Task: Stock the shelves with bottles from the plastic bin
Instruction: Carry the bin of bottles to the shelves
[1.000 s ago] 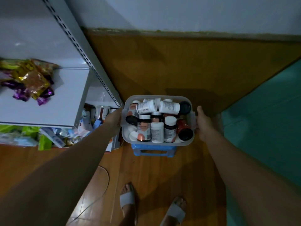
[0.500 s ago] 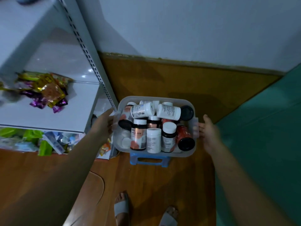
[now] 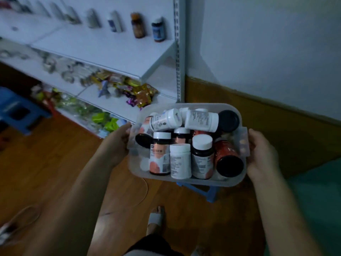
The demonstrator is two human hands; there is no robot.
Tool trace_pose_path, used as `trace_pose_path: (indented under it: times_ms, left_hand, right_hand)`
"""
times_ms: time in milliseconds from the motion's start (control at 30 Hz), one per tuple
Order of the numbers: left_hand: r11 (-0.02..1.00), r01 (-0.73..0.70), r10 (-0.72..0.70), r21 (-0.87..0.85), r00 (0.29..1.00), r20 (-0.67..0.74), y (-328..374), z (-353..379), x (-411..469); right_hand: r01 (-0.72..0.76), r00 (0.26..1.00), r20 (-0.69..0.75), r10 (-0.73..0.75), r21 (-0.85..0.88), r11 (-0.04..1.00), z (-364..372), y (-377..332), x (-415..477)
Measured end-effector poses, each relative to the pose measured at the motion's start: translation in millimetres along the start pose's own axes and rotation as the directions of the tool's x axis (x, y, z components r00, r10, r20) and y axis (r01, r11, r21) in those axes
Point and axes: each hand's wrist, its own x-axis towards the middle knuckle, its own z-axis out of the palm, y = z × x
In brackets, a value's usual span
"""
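Plastic bin (image 3: pixel 193 180) has come up off the blue stool (image 3: pixel 204 191) where it sat a second ago and now hangs between the left hand (image 3: pixel 116 143) and right hand (image 3: pixel 262 154), fingers clamped on its end handles; the bottles (image 3: pixel 180 160) are all inside and the shelves (image 3: pixel 110 47) stand just to the left, so stocking looks ready to begin

bin (image 3: pixel 184 180) held at its ends: my left hand (image 3: pixel 115 145) on bin's left, right hand (image 3: pixel 262 154) on bin's right. bottles (image 3: pixel 180 161) piled in bin. shelves (image 3: pixel 110 47) left of bin, stool (image 3: pixel 210 194) under bin.
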Motion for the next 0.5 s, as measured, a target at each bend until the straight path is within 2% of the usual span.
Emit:
trace_pose_path:
  times_ms: [133,300,500]
  left_hand:
    - [0.988,-0.018,-0.016,-0.156,0.977,-0.214,-1.5,-57.2,-51.1]
    - [0.964,-0.085,-0.019,-0.253,0.923,-0.384,-4.0,-155.0,-106.5]
    - [0.95,-0.201,0.033,-0.237,0.823,-0.567,2.3,-269.5,-136.8]
  right_hand:
    - [-0.1,0.983,0.15,0.109,-0.062,0.993,49.7,25.9,-29.1]
    - [-0.134,0.927,0.323,0.19,-0.187,0.973,121.3,68.8,-68.0]
    - [-0.115,0.839,0.479,0.257,-0.306,0.945,241.8,113.5,-101.2]
